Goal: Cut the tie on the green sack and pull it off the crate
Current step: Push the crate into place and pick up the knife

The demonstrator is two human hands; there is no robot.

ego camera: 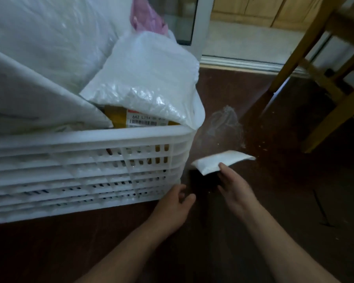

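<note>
I see no green sack anywhere from where I am looking, and no tie or blade either, so I judge the cutting has not begun and the sack must lie outside my view, perhaps further along the crate to my left. The white slatted crate (pixel 86 139) stands on the dark floor (pixel 274 190), packed above its rim with white plastic-wrapped bundles (pixel 149 78). A yellow package (pixel 119 119) with a barcode label is wedged beneath them, and something pink (pixel 145 19) shows at the back. My right hand (pixel 235 186) pinches a small white packet (pixel 219 161) by its near edge, thumb on top and fingers beneath, holding it flat and low just beside the crate's corner. I take it that I am moving this loose thing aside so it does not get in my way. My left hand (pixel 174 205) hovers near the crate's lower corner with fingers loosely curled and nothing in them. It is close to the plastic, but I cannot tell if it touches. It looks placed to steady the crate or take hold of it. A crumpled scrap of clear film (pixel 225 123) lies on the floor beyond the packet, and a wooden chair (pixel 323 78) stands well apart to the right. Next I would need to find the sack and something to cut with.
</note>
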